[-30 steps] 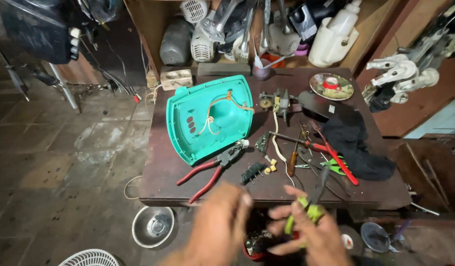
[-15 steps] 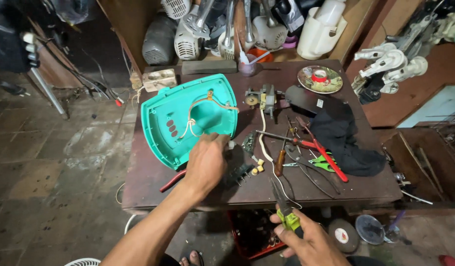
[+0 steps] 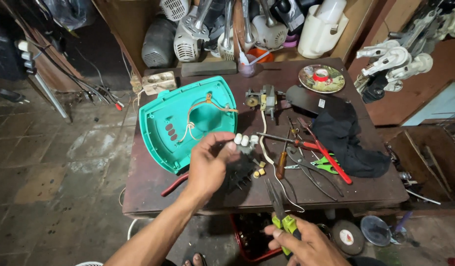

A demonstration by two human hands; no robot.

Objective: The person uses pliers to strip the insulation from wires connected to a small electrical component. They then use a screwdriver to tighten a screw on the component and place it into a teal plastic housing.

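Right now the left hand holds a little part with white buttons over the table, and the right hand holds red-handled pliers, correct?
Not quite: the head view shows the right hand holding pliers with yellow-green handles, not red. The left hand does hold the white-buttoned part over the table.

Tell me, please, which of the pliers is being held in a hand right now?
The green-handled pliers, gripped by the right hand below the table edge; the red-handled ones lie loose on the table.

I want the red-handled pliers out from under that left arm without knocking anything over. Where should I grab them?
Take the red handle that sticks out left of the left hand, coming in from the table's front-left edge. Only that curved handle end shows; the rest lies hidden under the hand, and the green fan base crowds the far side.
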